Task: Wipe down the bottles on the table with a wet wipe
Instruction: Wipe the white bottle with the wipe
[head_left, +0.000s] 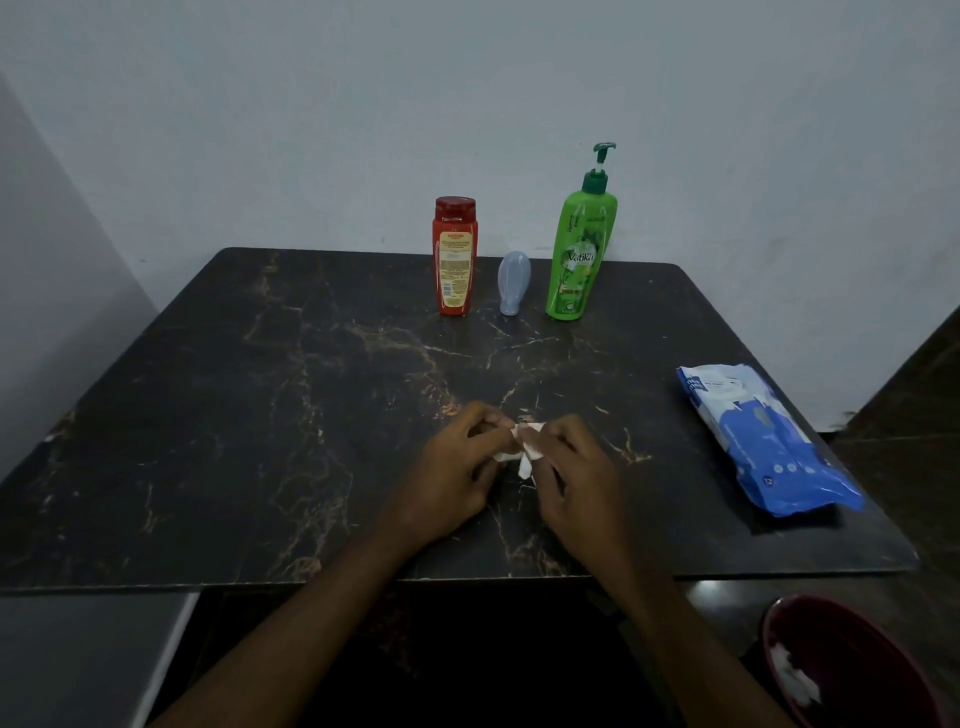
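Three bottles stand in a row at the far edge of the dark marble table (260, 415): a red bottle (454, 257) on the left, a small grey-blue bottle (513, 283) standing on its cap in the middle, and a tall green pump bottle (582, 249) on the right. Over the near middle of the table my left hand (457, 473) and my right hand (576, 478) meet. Both pinch a small crumpled white wet wipe (527, 449) between their fingertips. Most of the wipe is hidden by the fingers.
A blue and white pack of wet wipes (763, 441) lies at the table's right edge. A dark red bin (852, 670) with white wipes inside stands on the floor at the lower right. A light wall rises right behind the bottles.
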